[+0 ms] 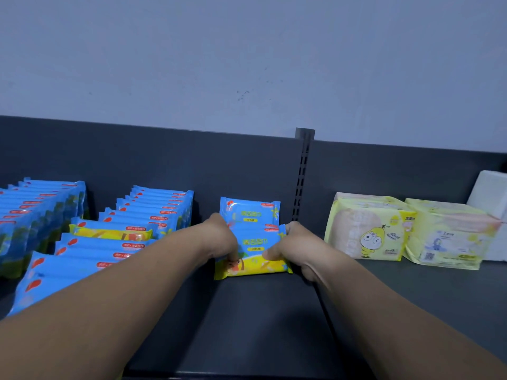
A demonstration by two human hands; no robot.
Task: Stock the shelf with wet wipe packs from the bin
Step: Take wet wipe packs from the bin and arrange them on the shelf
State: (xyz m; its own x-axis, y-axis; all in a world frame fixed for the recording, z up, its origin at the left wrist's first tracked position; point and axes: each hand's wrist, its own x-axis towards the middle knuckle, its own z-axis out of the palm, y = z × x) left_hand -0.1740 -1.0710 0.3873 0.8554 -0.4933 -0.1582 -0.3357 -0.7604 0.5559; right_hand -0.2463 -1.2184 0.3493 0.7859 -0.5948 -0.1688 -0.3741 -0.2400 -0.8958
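A blue and yellow wet wipe pack (pixel 253 252) stands near the back of the dark shelf (pixel 260 319). My left hand (pixel 219 238) grips its left end and my right hand (pixel 292 246) grips its right end. Behind it stands another blue pack (pixel 249 211), upright against the shelf's back panel. Left of my hands run two rows of the same packs, a middle row (pixel 131 229) and a far left row (pixel 35 212). The bin is out of sight.
Two pale yellow tissue packs (pixel 367 229) (pixel 447 234) sit on the shelf's right section, past a slotted upright post (pixel 301 171). A white box (pixel 491 204) stands at the far right. A grey wall rises behind the shelf.
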